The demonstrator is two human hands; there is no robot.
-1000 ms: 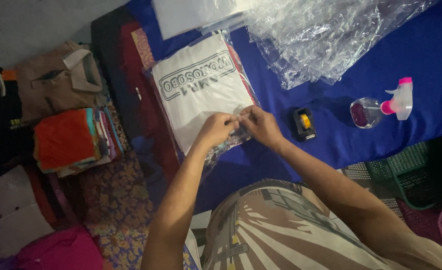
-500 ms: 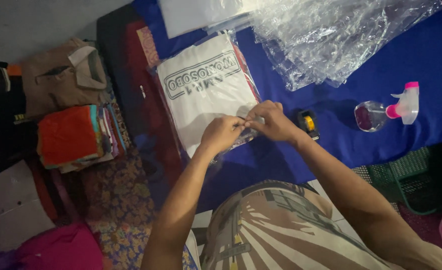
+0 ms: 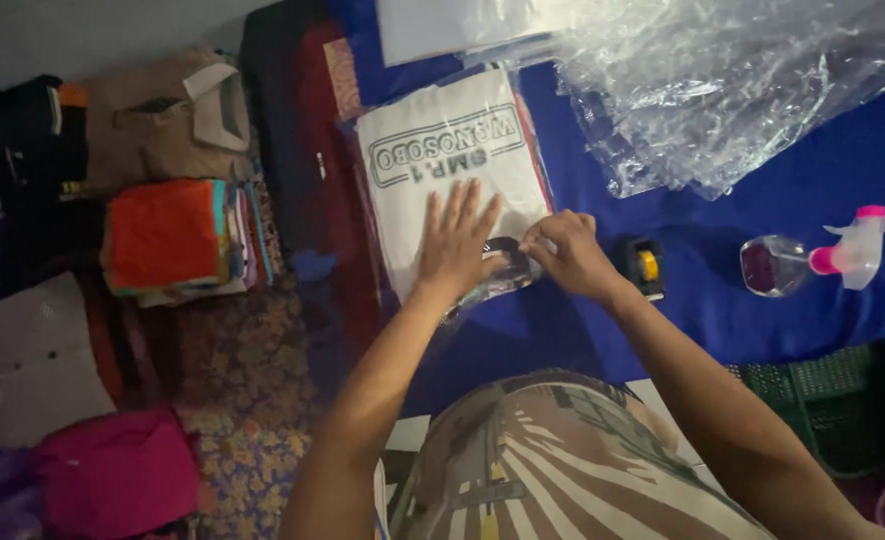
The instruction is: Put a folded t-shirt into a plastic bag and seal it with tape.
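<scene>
Your left hand [image 3: 455,245] lies flat, fingers spread, grip released, pressing the bagged white shirt [image 3: 449,175] on the blue cloth [image 3: 762,170]. Your right hand [image 3: 565,255] pinches the bag's near edge, grip clenched on it.

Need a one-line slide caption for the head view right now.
Left hand flat on a bagged white garment, right hand pinching the bag's edge, on a blue cloth.

A white folded shirt [image 3: 447,165] in a clear bag is pressed flat on the blue cloth [image 3: 762,320] by the left hand [image 3: 457,245], while its near edge is pinched by the right hand [image 3: 562,255], with a spray bottle [image 3: 812,262] lying well apart.
</scene>
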